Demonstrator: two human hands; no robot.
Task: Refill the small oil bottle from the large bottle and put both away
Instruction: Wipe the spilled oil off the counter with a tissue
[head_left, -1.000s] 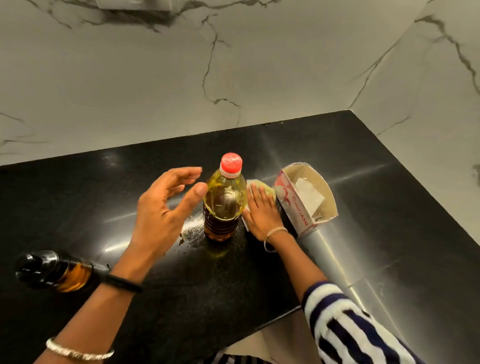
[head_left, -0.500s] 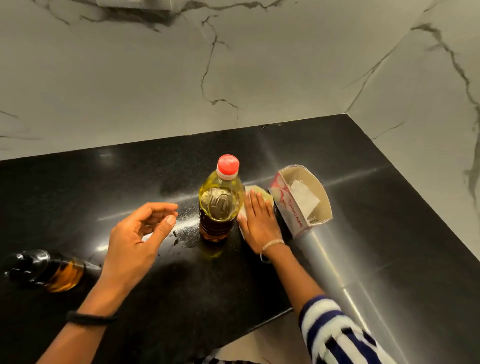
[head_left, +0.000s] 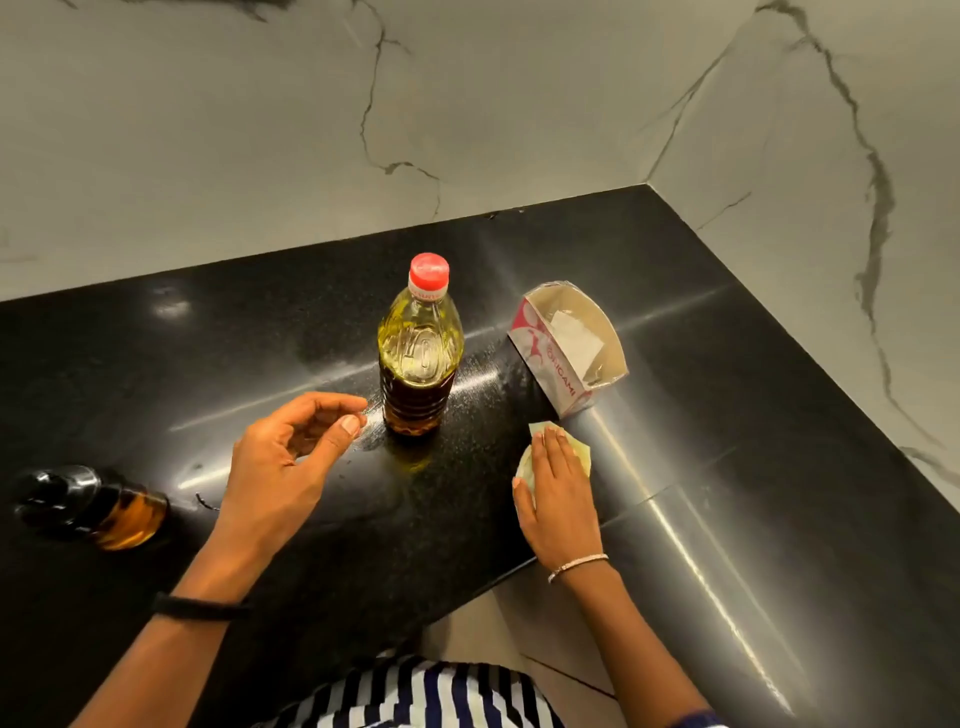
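Observation:
The large oil bottle with a red cap stands upright in the middle of the black counter. The small dark bottle with amber oil stands at the far left. My left hand hovers just left of the large bottle, fingers loosely curled, holding nothing. My right hand lies flat on a pale folded tissue near the counter's front edge, to the right of the large bottle.
An open tissue box lies on its side right of the large bottle. An oily smear shines on the counter around the bottle's base. Marble walls close the back and right. The counter's front edge runs just below my hands.
My right hand has slid the tissue from beside the large bottle toward the front edge. My left hand dropped lower and now sits close to the bottle's base.

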